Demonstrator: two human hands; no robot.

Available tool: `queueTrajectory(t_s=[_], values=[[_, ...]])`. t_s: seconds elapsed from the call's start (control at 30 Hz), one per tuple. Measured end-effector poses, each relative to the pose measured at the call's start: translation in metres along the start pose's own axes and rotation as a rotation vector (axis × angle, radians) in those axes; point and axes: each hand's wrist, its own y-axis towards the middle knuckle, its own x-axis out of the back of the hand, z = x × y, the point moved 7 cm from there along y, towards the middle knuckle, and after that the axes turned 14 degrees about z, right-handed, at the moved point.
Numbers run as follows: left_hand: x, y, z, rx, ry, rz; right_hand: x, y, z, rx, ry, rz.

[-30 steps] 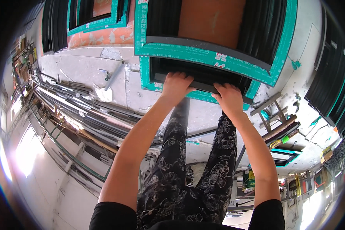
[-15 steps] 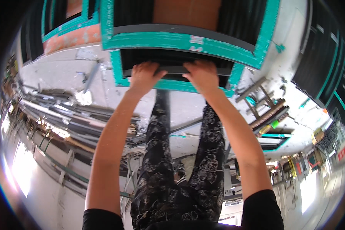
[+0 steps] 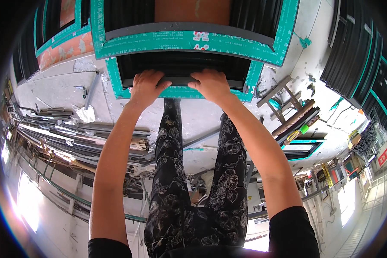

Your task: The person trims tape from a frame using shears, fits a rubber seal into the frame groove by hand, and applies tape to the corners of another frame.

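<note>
Both arms reach straight out from the lower edge. Left hand [image 3: 145, 88] and right hand [image 3: 210, 85] sit side by side on the near rail of a dark window frame [image 3: 180, 69]. Fingers of each hand curl over the rail's edge and are clamped on it, thumbs toward each other, a short gap of bare rail between the two hands.

The frame is dark grey to black metal, wrapped along its outer faces in teal protective film [image 3: 182, 41] with small print. It stands on the concrete floor [image 3: 64, 86] just ahead of the person's feet. A second, larger frame of the same kind lies just behind it, touching or nearly so; cannot tell which. Orange-brown wall or panel shows through the opening beyond.

Person's legs in black floral-patterned trousers [image 3: 228, 172] run down the middle of the view, between the forearms.

Left of the legs: a long heap of grey metal profiles [image 3: 73, 137] lying on the floor, and a crumpled white rag or paper [image 3: 87, 114] near it. Upper left: another teal-taped frame [image 3: 60, 34] against an orange surface.

Right: a small wooden trestle [image 3: 284, 96], a bundle of dark and brown lengths [image 3: 299, 120] beside it, and a stack of black frames [image 3: 357, 69] standing along the far right.
</note>
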Motion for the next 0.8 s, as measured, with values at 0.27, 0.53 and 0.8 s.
queueTrajectory(t_s=[0.27,0.53,0.8], values=[[-0.002,-0.001,0.010,0.016,-0.016,0.020,-0.004,0.010,-0.020,0.146,0.039,0.063],[0.005,-0.019,-0.017,-0.020,0.225,-0.015,0.019,-0.001,-0.042,-0.032,0.190,0.492],[-0.014,-0.022,-0.005,0.040,0.362,-0.025,0.019,-0.024,-0.023,0.071,-0.028,0.052]])
